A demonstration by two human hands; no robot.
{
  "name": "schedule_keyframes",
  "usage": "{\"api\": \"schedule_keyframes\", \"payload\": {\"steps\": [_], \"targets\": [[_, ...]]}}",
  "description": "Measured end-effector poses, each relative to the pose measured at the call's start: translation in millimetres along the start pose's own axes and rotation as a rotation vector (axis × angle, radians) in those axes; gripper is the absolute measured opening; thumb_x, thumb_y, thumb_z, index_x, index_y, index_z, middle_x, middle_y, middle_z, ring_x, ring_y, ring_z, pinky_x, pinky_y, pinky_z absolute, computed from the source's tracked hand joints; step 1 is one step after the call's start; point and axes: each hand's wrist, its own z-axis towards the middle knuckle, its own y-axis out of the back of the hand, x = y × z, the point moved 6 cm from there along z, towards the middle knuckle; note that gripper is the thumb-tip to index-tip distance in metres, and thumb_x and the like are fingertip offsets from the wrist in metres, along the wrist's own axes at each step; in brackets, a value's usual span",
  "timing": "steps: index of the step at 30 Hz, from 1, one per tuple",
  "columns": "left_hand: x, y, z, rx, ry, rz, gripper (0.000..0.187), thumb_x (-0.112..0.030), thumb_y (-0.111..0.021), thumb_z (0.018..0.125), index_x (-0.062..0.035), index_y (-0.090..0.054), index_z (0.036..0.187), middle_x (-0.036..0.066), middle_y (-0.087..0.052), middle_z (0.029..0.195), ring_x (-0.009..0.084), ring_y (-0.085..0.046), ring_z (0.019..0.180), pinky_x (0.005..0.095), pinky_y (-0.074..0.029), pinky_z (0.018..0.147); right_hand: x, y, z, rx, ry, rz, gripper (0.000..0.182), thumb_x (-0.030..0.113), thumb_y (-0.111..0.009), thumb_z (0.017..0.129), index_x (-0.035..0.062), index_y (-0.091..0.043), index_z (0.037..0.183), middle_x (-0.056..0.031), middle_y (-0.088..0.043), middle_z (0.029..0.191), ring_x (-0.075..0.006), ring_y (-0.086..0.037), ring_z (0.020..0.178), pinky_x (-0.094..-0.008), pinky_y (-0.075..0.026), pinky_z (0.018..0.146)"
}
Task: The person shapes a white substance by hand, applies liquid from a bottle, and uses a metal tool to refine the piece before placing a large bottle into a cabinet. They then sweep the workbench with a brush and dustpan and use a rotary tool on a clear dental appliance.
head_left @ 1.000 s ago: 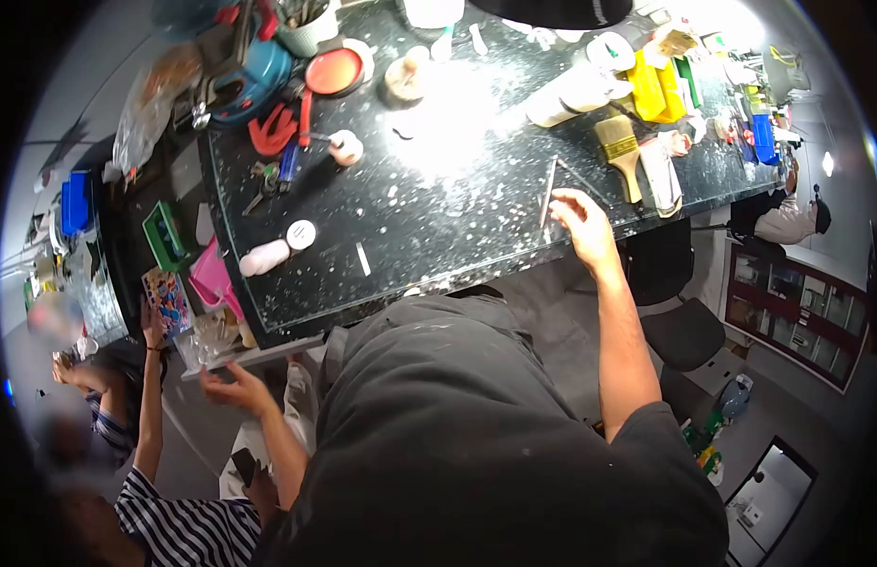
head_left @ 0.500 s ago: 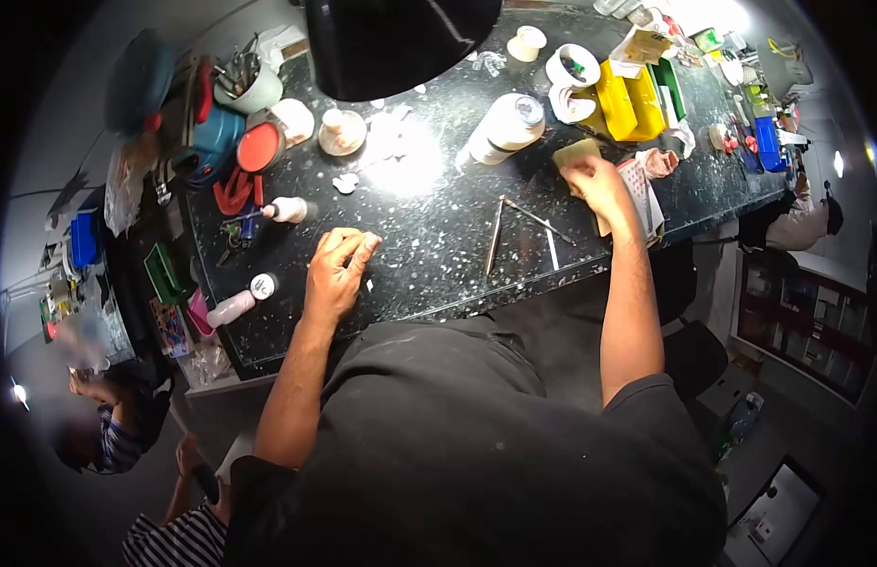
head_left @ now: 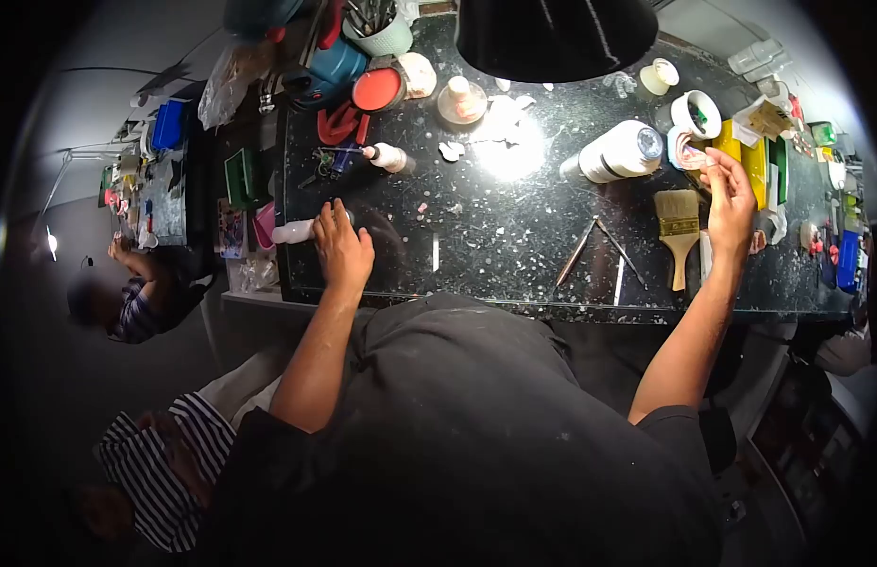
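My left hand (head_left: 344,248), palm down with fingers apart, is over the cap end of a pale pink bottle (head_left: 292,232) lying on the dark speckled table (head_left: 486,255). At the right, my right hand (head_left: 729,194) pinches the edge of a small pink-and-white piece (head_left: 685,149) beside a white cup (head_left: 696,113). Just left of that forearm lies a wide brush (head_left: 679,231), bristles pointing away from me. A white bottle with a clear cap (head_left: 620,153) is further left. Dividers (head_left: 576,253) lie spread near the table's front edge, with a white strip (head_left: 619,282) between their legs.
A black lamp shade (head_left: 557,38) hangs over the back. Yellow bins (head_left: 746,156) stand at the right. A tool pot (head_left: 386,36), red-topped container (head_left: 377,90) and small dropper bottle (head_left: 388,157) are at the left. People in striped clothing (head_left: 164,468) are at the far left.
The view has shifted, so the table's items appear further right. My right hand has moved off the brush to the pink-and-white piece. My left hand has reached left to the pink bottle and spread its fingers.
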Motion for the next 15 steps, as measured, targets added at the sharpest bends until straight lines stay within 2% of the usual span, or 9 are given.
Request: {"api": "schedule_keyframes", "payload": {"steps": [2,5,8,9,11,13,15], "targets": [[12,-21,1,0.114,-0.009,0.053,0.052,-0.01,-0.068,0.077,0.0047,-0.054,0.125,0.024,-0.051,0.128,0.0396,-0.046,0.121,0.0493,-0.035,0.106,18,4,-6,-0.032,0.09,0.006,0.019,0.013,-0.061,0.097,0.0008,-0.066,0.11,-0.0033,-0.068,0.093,-0.0083,-0.061,0.081,-0.0225,-0.049,0.075],[13,-18,6,0.163,-0.037,-0.017,0.046,-0.004,-0.064,0.078,0.0006,-0.056,0.123,0.016,-0.053,0.125,0.0354,-0.047,0.12,0.0468,-0.036,0.103,42,8,-24,-0.028,0.133,0.002,0.018,0.012,-0.062,0.096,0.0012,-0.066,0.11,-0.0003,-0.066,0.09,-0.0058,-0.06,0.08,-0.0205,-0.048,0.073],[11,-13,-4,0.047,-0.206,-0.037,0.051,0.002,-0.06,0.076,-0.0021,-0.054,0.126,0.012,-0.054,0.123,0.0335,-0.047,0.119,0.0465,-0.036,0.104,68,13,-55,-0.049,0.111,0.064,0.017,0.012,-0.062,0.096,0.0019,-0.066,0.109,0.0019,-0.066,0.09,-0.0034,-0.058,0.08,-0.0188,-0.046,0.072],[11,-15,-6,0.111,-0.24,-0.091,0.053,0.004,-0.059,0.076,-0.0019,-0.052,0.128,0.014,-0.053,0.124,0.0344,-0.047,0.12,0.0479,-0.035,0.105,68,12,-63,-0.064,0.083,0.092,0.017,0.012,-0.062,0.096,0.0017,-0.066,0.109,0.0018,-0.066,0.09,-0.0039,-0.058,0.08,-0.0192,-0.046,0.073],[10,-11,-12,0.092,-0.277,-0.21,0.053,0.005,-0.058,0.076,-0.0013,-0.052,0.128,0.016,-0.052,0.124,0.0361,-0.046,0.12,0.0481,-0.035,0.106,65,8,-69,-0.021,0.098,0.033,0.017,0.012,-0.063,0.095,0.0015,-0.066,0.108,0.0008,-0.066,0.091,-0.0045,-0.059,0.08,-0.0196,-0.046,0.074],[2,0,-15,0.066,-0.266,-0.179,0.052,0.005,-0.058,0.076,-0.0008,-0.052,0.127,0.017,-0.052,0.124,0.0367,-0.046,0.12,0.0476,-0.036,0.106,58,-5,-68,0.024,0.034,0.068,0.02,0.012,-0.065,0.093,0.0028,-0.066,0.111,-0.0009,-0.067,0.091,-0.0056,-0.061,0.082,-0.0227,-0.049,0.075],[6,3,-16,0.031,-0.242,-0.14,0.051,0.005,-0.058,0.076,-0.0004,-0.053,0.127,0.018,-0.052,0.124,0.0374,-0.046,0.121,0.0472,-0.036,0.106,74,-30,-66,0.177,0.07,-0.009,0.026,0.012,-0.062,0.095,0.0011,-0.063,0.118,-0.0029,-0.067,0.096,-0.01,-0.063,0.088,-0.0243,-0.05,0.081]]}}
